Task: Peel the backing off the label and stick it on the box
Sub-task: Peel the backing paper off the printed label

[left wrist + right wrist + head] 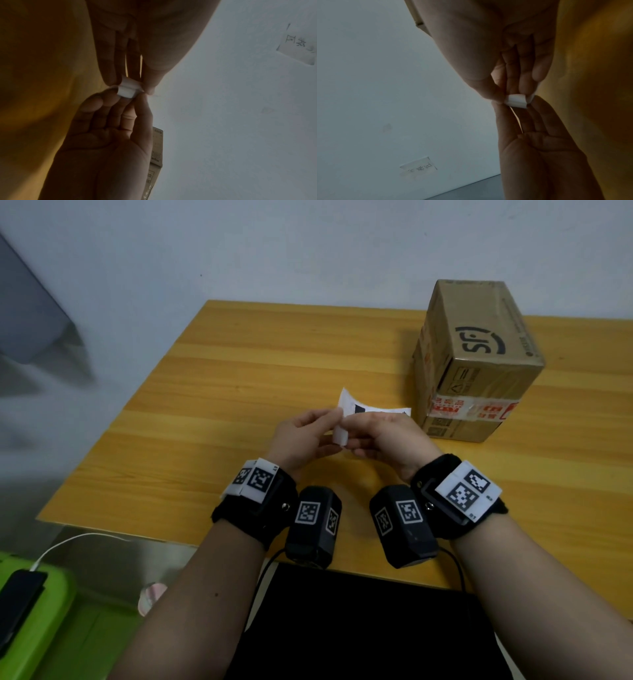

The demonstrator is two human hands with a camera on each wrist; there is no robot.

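Above the middle of the wooden table (pixel 239 378) both hands hold a white label (pixel 356 405) with black print; its far end curls up toward the box. My left hand (pixel 334 419) pinches the label's near left edge between thumb and fingers. Thumb and fingertips of my right hand (pixel 352 426) pinch it right beside. In the left wrist view the label (pixel 127 90) is a small bent white strip between the left hand (pixel 135 86) and the right hand (pixel 126 100). The right wrist view shows the same strip (pixel 517 101). The taped brown cardboard box (pixel 479 361) stands at the right rear, apart from both hands.
A green bin (pixel 51 628) with a black phone (pixel 17 597) on a white cable sits low at the left, off the table. Something black (pixel 359 628) lies below the table's front edge. A pale wall runs behind, with a paper note (pixel 298 44) on it.
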